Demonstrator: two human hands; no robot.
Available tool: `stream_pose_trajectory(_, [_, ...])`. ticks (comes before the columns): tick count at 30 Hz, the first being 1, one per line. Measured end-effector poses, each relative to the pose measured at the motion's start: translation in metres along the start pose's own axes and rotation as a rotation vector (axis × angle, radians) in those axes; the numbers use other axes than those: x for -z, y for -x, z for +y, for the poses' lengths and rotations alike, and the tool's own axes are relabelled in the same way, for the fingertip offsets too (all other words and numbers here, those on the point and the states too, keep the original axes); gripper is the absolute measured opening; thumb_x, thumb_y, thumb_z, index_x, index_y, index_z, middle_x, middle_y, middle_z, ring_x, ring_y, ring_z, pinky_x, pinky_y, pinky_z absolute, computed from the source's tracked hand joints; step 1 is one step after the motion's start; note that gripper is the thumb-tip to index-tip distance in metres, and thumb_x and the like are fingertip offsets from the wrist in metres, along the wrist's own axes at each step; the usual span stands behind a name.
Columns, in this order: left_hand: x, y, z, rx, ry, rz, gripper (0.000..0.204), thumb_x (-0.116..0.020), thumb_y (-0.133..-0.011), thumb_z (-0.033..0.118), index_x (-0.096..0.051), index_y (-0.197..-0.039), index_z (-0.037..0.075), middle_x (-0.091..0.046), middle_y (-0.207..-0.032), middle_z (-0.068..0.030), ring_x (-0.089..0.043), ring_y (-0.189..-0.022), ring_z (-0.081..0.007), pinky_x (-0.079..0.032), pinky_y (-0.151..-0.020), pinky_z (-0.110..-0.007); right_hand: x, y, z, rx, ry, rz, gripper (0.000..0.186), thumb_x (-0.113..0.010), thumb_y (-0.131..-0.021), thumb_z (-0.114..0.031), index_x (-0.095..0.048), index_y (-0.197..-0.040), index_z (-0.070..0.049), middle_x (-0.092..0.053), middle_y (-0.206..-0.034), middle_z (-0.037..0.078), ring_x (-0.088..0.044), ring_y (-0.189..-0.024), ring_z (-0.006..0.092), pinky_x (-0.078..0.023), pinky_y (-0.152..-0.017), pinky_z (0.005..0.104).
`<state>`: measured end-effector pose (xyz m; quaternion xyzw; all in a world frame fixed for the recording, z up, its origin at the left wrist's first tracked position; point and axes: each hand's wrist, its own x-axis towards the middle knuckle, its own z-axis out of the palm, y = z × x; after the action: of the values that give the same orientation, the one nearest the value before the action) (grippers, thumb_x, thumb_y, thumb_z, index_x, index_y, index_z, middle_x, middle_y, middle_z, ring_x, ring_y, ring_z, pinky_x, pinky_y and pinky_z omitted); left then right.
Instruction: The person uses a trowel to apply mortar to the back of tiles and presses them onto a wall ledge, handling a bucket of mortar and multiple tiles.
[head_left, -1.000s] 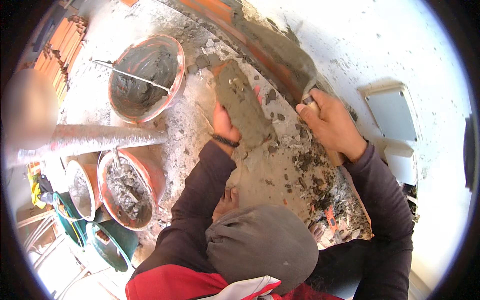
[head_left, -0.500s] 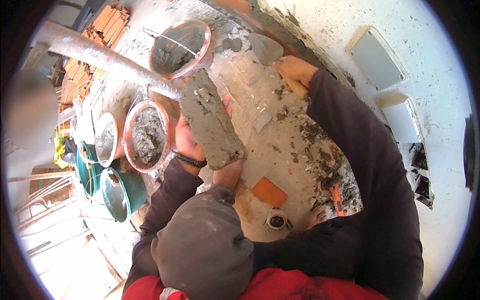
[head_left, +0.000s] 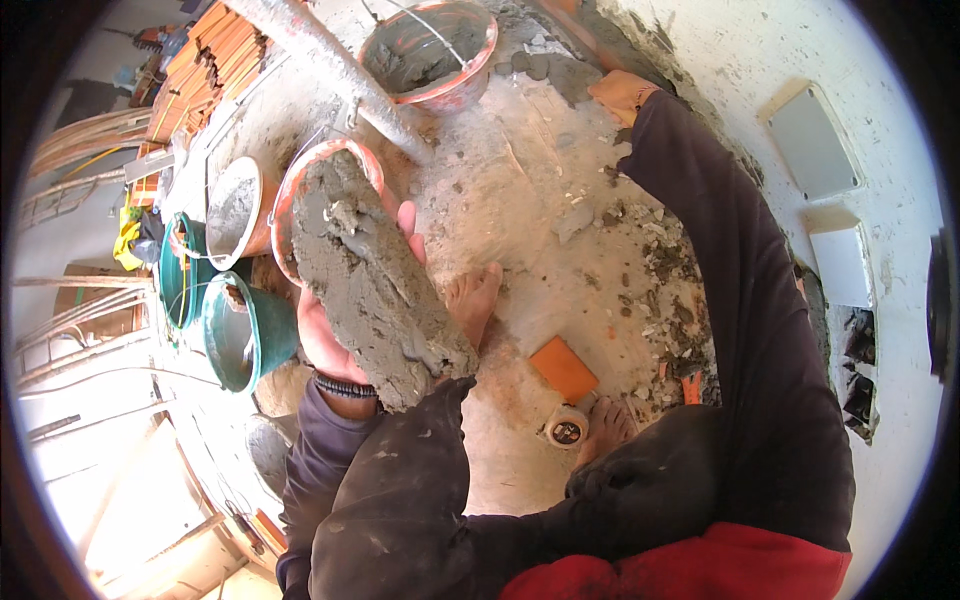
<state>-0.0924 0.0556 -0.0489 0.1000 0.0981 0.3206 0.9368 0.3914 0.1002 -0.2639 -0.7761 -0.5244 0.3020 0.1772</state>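
Observation:
In my left hand [head_left: 335, 345] lies a long slab thickly coated with wet grey mortar [head_left: 370, 270], tilted across the palm. My fingers show along its far side, and the mortar hides what it is made of. My right hand [head_left: 622, 94] is stretched far forward near the foot of the white wall, closed around a trowel. The grey trowel blade [head_left: 568, 80] is low by the floor beside dark mortar; the handle is mostly hidden in my grip. Behind the slab stands an orange bucket [head_left: 337, 150], partly covered.
A mortar-smeared bucket [head_left: 480, 88] stands ahead beside a slanting metal pole [head_left: 340, 65]. Green buckets [head_left: 262, 352] are at left. Rubble [head_left: 675, 270] lies along the wall. An orange block [head_left: 563, 368] and a round cream object [head_left: 567, 427] rest by my bare feet [head_left: 475, 298].
The slab has come nearer and left with my left hand, and its mortar face looks rougher. My right hand has moved slightly farther forward with the trowel. The view has shifted.

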Motion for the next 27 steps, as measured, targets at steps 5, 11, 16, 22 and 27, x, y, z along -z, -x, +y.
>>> stream_pose_trajectory(5, [0.002, 0.018, 0.004, -0.126, -0.088, 0.016, 0.057, -0.032, -0.101, 0.037, -0.032, -0.151, 0.008, -0.027, -0.157, -0.0207, -0.030, -0.143, -0.0334, -0.027, -0.119, -0.048, -0.006, 0.013, -0.040, -0.119, -0.142, 0.063, 0.049, -0.053, -0.094, -0.041, -0.068, -0.077, 0.001, -0.061, -0.060, 0.010, -0.058, -0.051, 0.0242, -0.045, -0.050, 0.0408])
stream_pose_trajectory(11, [0.000, 0.017, 0.000, -0.159, -0.084, -0.029, 0.056, -0.035, -0.101, 0.036, -0.034, -0.150, 0.008, -0.030, -0.155, -0.0231, -0.033, -0.142, -0.0337, -0.029, -0.118, -0.047, -0.012, -0.004, -0.036, -0.086, -0.209, 0.007, 0.045, -0.054, -0.094, -0.040, -0.067, -0.081, 0.001, -0.060, -0.060, 0.009, -0.057, -0.050, 0.0217, -0.044, -0.048, 0.0387])
stream_pose_trajectory(16, [0.011, 0.021, 0.004, -0.181, -0.152, 0.023, 0.055, -0.038, -0.101, 0.036, -0.037, -0.149, 0.010, -0.031, -0.154, -0.0222, -0.034, -0.142, -0.0333, -0.029, -0.118, -0.047, -0.021, 0.004, -0.018, 0.061, -0.329, 0.032, 0.044, -0.051, -0.095, -0.037, -0.065, -0.082, 0.002, -0.059, -0.062, 0.009, -0.057, -0.050, 0.0205, -0.044, -0.049, 0.0372])
stream_pose_trajectory(22, [0.008, 0.025, 0.008, -0.242, -0.086, -0.023, 0.054, -0.040, -0.100, 0.035, -0.038, -0.149, 0.014, -0.030, -0.156, -0.0196, -0.032, -0.142, -0.0341, -0.028, -0.118, -0.048, -0.018, 0.037, -0.021, -0.064, -0.346, -0.040, 0.038, -0.053, -0.098, -0.039, -0.064, -0.093, -0.002, -0.052, -0.066, 0.002, -0.050, -0.049, 0.0140, -0.041, -0.045, 0.0313])
stream_pose_trajectory(27, [0.008, 0.050, 0.034, -0.230, -0.006, -0.168, 0.057, -0.043, -0.097, 0.038, -0.038, -0.150, 0.016, -0.027, -0.157, -0.0192, -0.030, -0.142, -0.0372, -0.029, -0.115, -0.055, -0.039, 0.112, -0.043, -0.166, -0.538, 0.031, 0.034, -0.054, -0.098, -0.040, -0.060, -0.089, -0.008, -0.046, -0.061, -0.001, -0.044, -0.044, 0.0121, -0.038, -0.041, 0.0297])
